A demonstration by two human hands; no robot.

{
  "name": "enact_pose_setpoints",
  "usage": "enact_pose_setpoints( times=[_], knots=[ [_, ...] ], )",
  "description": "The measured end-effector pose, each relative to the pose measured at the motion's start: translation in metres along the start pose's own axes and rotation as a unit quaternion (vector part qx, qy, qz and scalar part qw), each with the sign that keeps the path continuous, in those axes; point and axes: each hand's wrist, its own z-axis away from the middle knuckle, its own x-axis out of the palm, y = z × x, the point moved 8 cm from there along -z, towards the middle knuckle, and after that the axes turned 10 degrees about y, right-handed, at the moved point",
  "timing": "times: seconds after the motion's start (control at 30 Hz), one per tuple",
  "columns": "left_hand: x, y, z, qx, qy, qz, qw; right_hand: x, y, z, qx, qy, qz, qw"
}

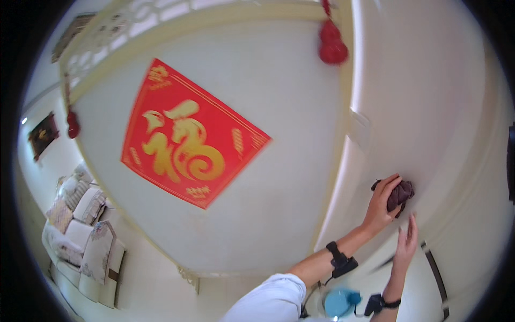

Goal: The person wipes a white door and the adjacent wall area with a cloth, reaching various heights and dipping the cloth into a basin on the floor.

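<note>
My left hand (382,207) presses a bunched dark brown cloth (400,196) against the pale wall, its fingers curled over the cloth's left side. Just below and to the right, my right hand (407,237) is raised with its fingers apart and slightly blurred, holding nothing. Each forearm wears a black strap with a small device on it. A blue round object (338,302), perhaps a container, lies below between the forearms; its exact kind is unclear.
A white partition panel (289,193) with a cream frame bears a red and gold paper decoration (193,141). Red gourd ornaments (333,44) hang at its upper corners. A wall switch (360,126) sits beside the frame. A cushioned sofa (80,241) stands at the far left.
</note>
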Motion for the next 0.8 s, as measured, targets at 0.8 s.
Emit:
enact_pose_setpoints(
  times=[0.8],
  knots=[
    [0.007, -0.079, 0.215, -0.22, 0.106, -0.032, 0.969, -0.012, 0.059, 0.075, 0.19, -0.103, 0.09, 0.972]
  ],
)
